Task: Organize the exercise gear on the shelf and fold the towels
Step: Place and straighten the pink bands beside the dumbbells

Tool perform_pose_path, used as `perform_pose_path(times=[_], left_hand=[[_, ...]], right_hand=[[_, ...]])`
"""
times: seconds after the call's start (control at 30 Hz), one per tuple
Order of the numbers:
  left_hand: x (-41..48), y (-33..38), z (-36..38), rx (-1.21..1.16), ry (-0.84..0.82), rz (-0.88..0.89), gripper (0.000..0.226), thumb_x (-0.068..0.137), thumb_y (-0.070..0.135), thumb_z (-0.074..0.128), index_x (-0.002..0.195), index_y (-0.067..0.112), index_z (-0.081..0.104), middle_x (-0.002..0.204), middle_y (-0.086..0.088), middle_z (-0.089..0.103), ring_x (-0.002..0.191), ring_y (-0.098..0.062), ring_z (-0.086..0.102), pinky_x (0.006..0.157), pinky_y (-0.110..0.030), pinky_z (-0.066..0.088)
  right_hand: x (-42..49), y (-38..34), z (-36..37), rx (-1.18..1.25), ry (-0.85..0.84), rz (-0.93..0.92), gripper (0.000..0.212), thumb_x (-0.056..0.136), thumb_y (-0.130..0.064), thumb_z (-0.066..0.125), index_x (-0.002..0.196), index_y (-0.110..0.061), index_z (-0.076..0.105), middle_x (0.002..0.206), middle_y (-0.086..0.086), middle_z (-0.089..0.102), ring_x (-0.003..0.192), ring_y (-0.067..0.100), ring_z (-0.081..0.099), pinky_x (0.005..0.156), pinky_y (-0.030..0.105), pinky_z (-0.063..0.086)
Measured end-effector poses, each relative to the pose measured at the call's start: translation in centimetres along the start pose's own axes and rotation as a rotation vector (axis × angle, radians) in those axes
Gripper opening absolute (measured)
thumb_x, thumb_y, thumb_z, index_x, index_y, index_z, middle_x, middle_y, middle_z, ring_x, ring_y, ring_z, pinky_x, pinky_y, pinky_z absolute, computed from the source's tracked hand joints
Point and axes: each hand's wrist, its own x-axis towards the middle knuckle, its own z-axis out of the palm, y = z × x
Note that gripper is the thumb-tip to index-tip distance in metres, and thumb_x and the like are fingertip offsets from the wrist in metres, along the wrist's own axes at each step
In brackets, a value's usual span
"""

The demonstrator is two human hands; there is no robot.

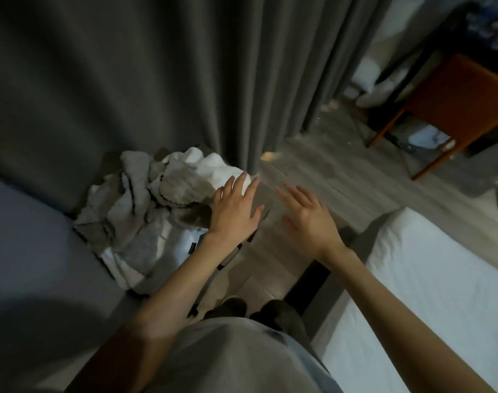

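Head view: a heap of crumpled grey and white towels (154, 205) lies at the foot of the curtain (157, 75). Right of the heap, the left hand (236, 211) is spread open, empty, over its right edge. The right hand (306, 219), right of that, is open and empty above the floor (327, 171). A bed (429, 279) lies far right of the heap.

left hand (236, 211): extended, fingers spread, empty | right hand (307, 217): extended, fingers spread, empty

Dim room: grey curtain (162, 75), wood floor (321, 171), white bed (429, 279), orange chair (457, 100).
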Motion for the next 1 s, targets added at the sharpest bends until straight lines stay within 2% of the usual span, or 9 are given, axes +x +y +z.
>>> perform_pose_path(times=[0.13, 0.23, 0.4, 0.57, 0.73, 0.9, 1.0], left_hand=[[1.3, -1.5, 1.2, -0.017, 0.034, -0.167, 0.065, 0.093, 0.046, 0.047, 0.149, 0.028, 0.020, 0.157, -0.004, 0.019, 0.141, -0.026, 0.024, 0.111, -0.043, 0.030], [1.0, -2.2, 2.1, -0.080, 0.051, -0.352, 0.069, 0.092, 0.044, 0.047, 0.151, 0.029, 0.013, 0.156, -0.004, 0.015, 0.140, -0.027, 0.024, 0.111, -0.044, 0.030], [-2.4, -1.1, 4.0, -0.032, 0.157, -0.580, 0.067, 0.091, 0.037, 0.054, 0.149, 0.020, 0.025, 0.151, -0.011, 0.031, 0.137, -0.030, 0.032, 0.109, -0.045, 0.033], [-6.8, 1.6, 8.3, -0.085, 0.100, -0.751, 0.067, 0.093, 0.042, 0.048, 0.151, 0.024, 0.019, 0.153, -0.005, 0.027, 0.140, -0.026, 0.025, 0.112, -0.041, 0.028], [-9.8, 2.6, 14.8, -0.148, 0.060, -0.826, 0.066, 0.092, 0.042, 0.049, 0.149, 0.027, 0.019, 0.154, -0.003, 0.024, 0.140, -0.022, 0.025, 0.112, -0.038, 0.028], [-11.4, 1.4, 23.4, -0.063, 0.011, -0.788, 0.062, 0.095, 0.044, 0.043, 0.150, 0.025, 0.019, 0.153, -0.003, 0.024, 0.141, -0.020, 0.021, 0.111, -0.035, 0.025], [-11.7, 0.7, 28.5, -0.023, -0.019, -0.770, 0.063, 0.097, 0.044, 0.041, 0.151, 0.027, 0.014, 0.157, -0.002, 0.016, 0.144, -0.020, 0.015, 0.114, -0.036, 0.022]], right_hand=[[5.5, 1.4, 0.6, -0.001, -0.051, -0.191, 0.067, 0.093, -0.021, 0.056, 0.150, -0.030, 0.023, 0.157, -0.003, 0.024, 0.145, 0.022, 0.020, 0.114, 0.045, 0.022], [9.0, 2.4, 2.0, 0.025, -0.135, -0.359, 0.063, 0.094, -0.021, 0.055, 0.150, -0.028, 0.026, 0.158, -0.004, 0.022, 0.145, 0.019, 0.020, 0.114, 0.038, 0.021], [11.6, 3.9, 4.9, 0.000, -0.297, -0.647, 0.062, 0.095, -0.019, 0.051, 0.150, -0.026, 0.025, 0.159, -0.004, 0.019, 0.145, 0.021, 0.019, 0.118, 0.036, 0.017], [10.2, 5.2, 7.7, 0.071, -0.275, -0.881, 0.061, 0.089, -0.009, 0.057, 0.146, -0.019, 0.038, 0.151, 0.004, 0.038, 0.133, 0.025, 0.039, 0.110, 0.040, 0.031], [7.8, 6.8, 14.2, 0.061, -0.276, -0.925, 0.058, 0.086, -0.009, 0.058, 0.142, -0.018, 0.045, 0.143, 0.002, 0.048, 0.124, 0.023, 0.049, 0.103, 0.037, 0.038], [6.9, 8.3, 23.8, 0.024, -0.312, -0.953, 0.057, 0.090, -0.012, 0.053, 0.145, -0.022, 0.040, 0.148, -0.002, 0.041, 0.132, 0.018, 0.041, 0.107, 0.030, 0.028], [7.3, 8.8, 29.7, -0.028, -0.310, -0.964, 0.057, 0.091, -0.013, 0.051, 0.146, -0.022, 0.038, 0.150, -0.002, 0.038, 0.136, 0.018, 0.035, 0.110, 0.030, 0.024]])
